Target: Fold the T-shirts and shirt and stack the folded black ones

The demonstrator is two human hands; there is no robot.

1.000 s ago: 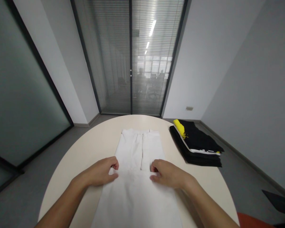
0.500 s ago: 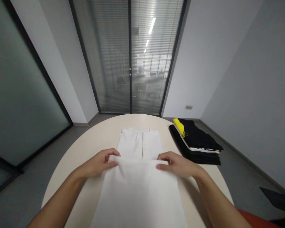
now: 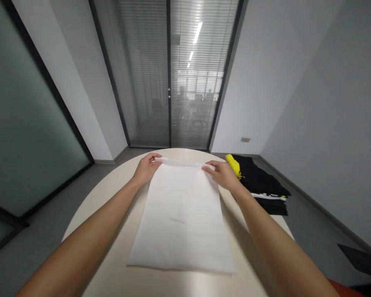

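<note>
A white garment lies folded into a long panel on the table, its near edge running straight across. My left hand pinches the far left corner between thumb and fingers. At the far right corner, my right hand grips the same edge in a pinch. Between the two hands the far edge stretches nearly straight. The garment's waistband end is hidden beneath the upper layer.
The garment rests on a round cream table. To the right sits a stack of folded dark clothes with a yellow patch, close to my right forearm. A glass partition with blinds stands beyond the table.
Both hands have moved away from me, carrying the garment's edge to the far end. The upper layer now covers the waistband part, and the near edge has come into view.
</note>
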